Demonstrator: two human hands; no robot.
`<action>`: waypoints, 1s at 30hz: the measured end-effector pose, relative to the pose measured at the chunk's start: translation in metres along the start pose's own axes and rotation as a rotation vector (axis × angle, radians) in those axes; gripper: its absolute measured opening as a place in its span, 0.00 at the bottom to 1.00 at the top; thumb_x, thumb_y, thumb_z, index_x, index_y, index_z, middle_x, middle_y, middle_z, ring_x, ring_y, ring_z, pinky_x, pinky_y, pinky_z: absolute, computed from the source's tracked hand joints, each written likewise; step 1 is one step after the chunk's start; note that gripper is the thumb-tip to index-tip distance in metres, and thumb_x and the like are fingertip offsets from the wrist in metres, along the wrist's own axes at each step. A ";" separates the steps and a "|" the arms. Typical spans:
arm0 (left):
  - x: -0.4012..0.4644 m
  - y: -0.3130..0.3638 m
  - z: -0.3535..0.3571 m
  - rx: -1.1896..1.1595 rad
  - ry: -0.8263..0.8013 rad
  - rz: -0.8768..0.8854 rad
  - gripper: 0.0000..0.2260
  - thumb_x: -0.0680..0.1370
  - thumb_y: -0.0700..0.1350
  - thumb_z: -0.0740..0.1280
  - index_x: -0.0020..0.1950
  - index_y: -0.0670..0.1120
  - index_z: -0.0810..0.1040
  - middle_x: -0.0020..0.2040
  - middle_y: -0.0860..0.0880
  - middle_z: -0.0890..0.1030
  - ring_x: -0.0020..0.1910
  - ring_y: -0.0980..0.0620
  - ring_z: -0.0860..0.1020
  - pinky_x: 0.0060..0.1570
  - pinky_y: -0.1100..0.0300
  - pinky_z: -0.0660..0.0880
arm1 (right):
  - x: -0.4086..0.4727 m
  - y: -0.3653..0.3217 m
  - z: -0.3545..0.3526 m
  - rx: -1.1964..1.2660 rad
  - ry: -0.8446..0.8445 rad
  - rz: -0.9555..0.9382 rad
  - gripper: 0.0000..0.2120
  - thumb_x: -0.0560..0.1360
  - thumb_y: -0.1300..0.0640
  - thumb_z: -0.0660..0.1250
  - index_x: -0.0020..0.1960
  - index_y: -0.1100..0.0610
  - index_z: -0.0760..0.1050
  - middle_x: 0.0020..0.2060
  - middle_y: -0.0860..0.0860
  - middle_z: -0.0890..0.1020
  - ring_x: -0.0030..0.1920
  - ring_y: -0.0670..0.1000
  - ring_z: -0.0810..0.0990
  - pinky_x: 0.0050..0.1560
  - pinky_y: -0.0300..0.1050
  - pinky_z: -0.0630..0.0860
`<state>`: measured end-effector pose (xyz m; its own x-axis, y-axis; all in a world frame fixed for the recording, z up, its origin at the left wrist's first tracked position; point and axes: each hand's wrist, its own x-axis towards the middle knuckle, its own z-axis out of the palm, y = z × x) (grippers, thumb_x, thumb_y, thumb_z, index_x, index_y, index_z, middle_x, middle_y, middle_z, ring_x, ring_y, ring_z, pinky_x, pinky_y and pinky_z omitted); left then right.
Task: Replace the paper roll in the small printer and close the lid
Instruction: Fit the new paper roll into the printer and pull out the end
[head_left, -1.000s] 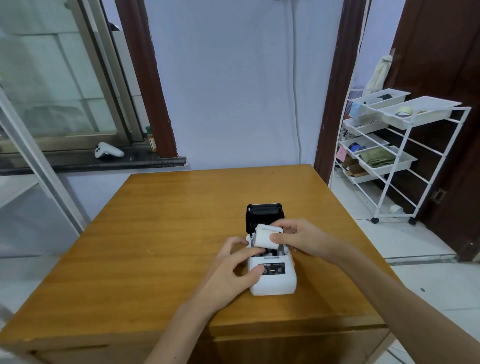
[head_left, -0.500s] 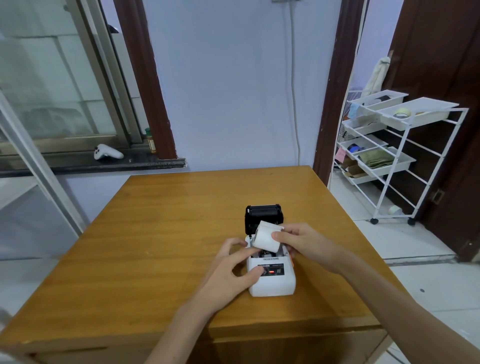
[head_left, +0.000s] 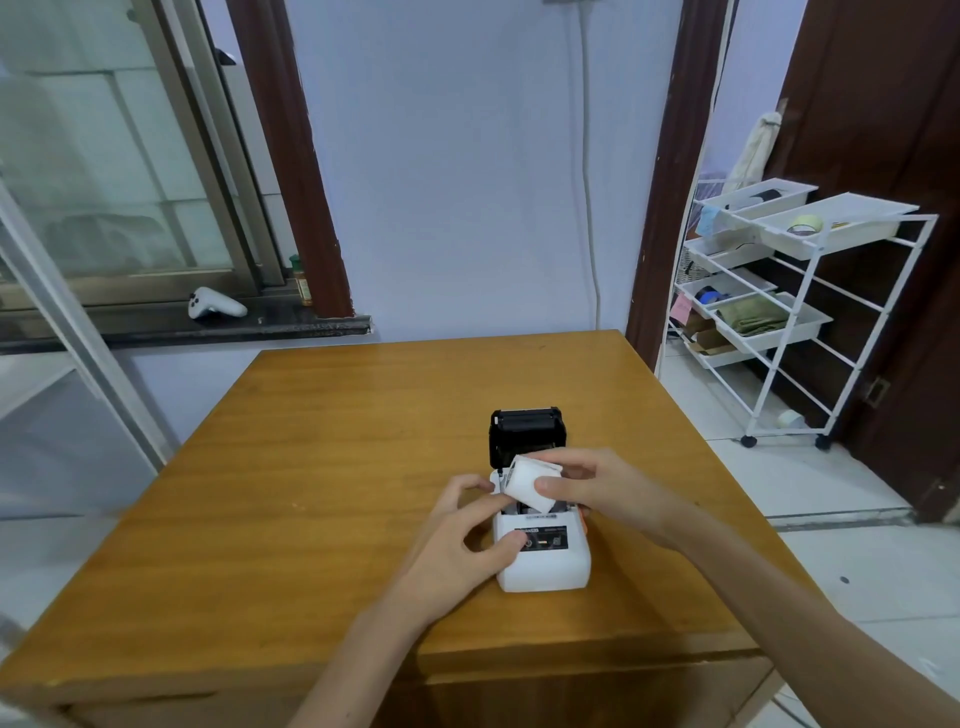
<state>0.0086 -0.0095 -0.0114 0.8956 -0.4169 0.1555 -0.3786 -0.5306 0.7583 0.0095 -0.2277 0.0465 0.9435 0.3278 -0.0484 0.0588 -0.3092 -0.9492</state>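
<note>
A small white printer (head_left: 545, 564) stands on the wooden table (head_left: 322, 467), right of centre and toward the front. Its black lid (head_left: 525, 434) is swung up at the back, leaving the paper bay open. My right hand (head_left: 602, 488) grips a white paper roll (head_left: 530, 486), tilted, just above the open bay. My left hand (head_left: 462, 545) holds the printer's left side, with the thumb on its front panel and the fingers at the bay's edge. The inside of the bay is hidden behind the roll.
A white wire rack on wheels (head_left: 789, 312) with trays stands on the floor to the right, in front of a dark door. A white game controller (head_left: 215, 304) lies on the window sill at the back left. A white cable (head_left: 589, 208) runs down the wall.
My right hand has shifted the paper roll slightly lower and nearer over the open bay. The left hand stays on the printer with its thumb sliding a little on the front panel.
</note>
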 end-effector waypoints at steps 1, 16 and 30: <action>0.000 0.000 0.000 0.001 -0.001 -0.001 0.17 0.76 0.58 0.67 0.65 0.63 0.77 0.64 0.66 0.64 0.65 0.68 0.67 0.59 0.69 0.65 | 0.001 0.002 -0.001 0.006 0.010 -0.005 0.15 0.78 0.55 0.66 0.64 0.48 0.78 0.48 0.52 0.85 0.42 0.52 0.82 0.44 0.48 0.77; 0.000 -0.003 0.001 -0.034 0.011 0.008 0.18 0.77 0.56 0.69 0.66 0.62 0.76 0.64 0.67 0.64 0.64 0.70 0.66 0.61 0.70 0.66 | 0.008 0.006 -0.002 0.089 0.098 -0.027 0.15 0.78 0.63 0.65 0.64 0.55 0.77 0.41 0.44 0.84 0.32 0.38 0.80 0.34 0.33 0.74; 0.004 0.004 0.000 0.182 -0.037 0.030 0.18 0.79 0.58 0.62 0.68 0.59 0.69 0.65 0.61 0.61 0.57 0.58 0.71 0.54 0.60 0.71 | 0.015 0.001 -0.011 -0.038 0.024 0.023 0.14 0.76 0.61 0.68 0.60 0.50 0.80 0.34 0.49 0.86 0.32 0.46 0.76 0.37 0.44 0.72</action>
<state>0.0103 -0.0134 -0.0078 0.8754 -0.4596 0.1497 -0.4437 -0.6409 0.6264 0.0275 -0.2330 0.0482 0.9522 0.2991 -0.0624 0.0488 -0.3504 -0.9353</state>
